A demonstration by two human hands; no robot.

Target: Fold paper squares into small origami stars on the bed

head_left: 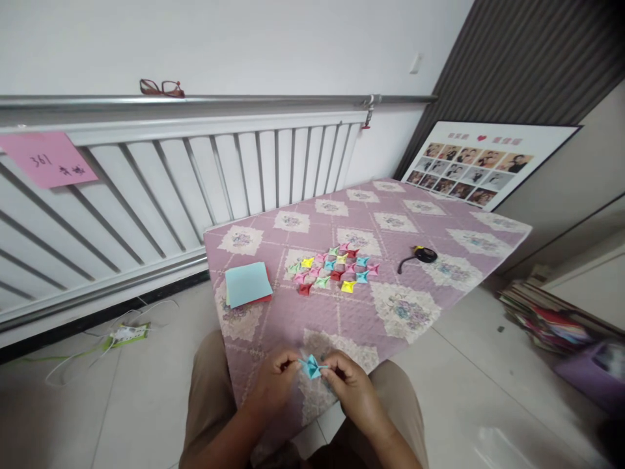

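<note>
A small blue folded paper piece is held between my two hands, just above the near edge of the table. My left hand pinches its left tip between thumb and forefinger. On the other side, my right hand grips the right tip the same way. Beyond them lie several small folded paper pieces in red, pink, yellow, green and blue, set out in rough rows. To their left sits a stack of square paper sheets, light blue on top with red showing beneath.
A black and yellow object with a strap lies on the right of the flowered tablecloth. Behind the table stands a white radiator. A photo board leans at the back right. A power strip with cords is on the floor left.
</note>
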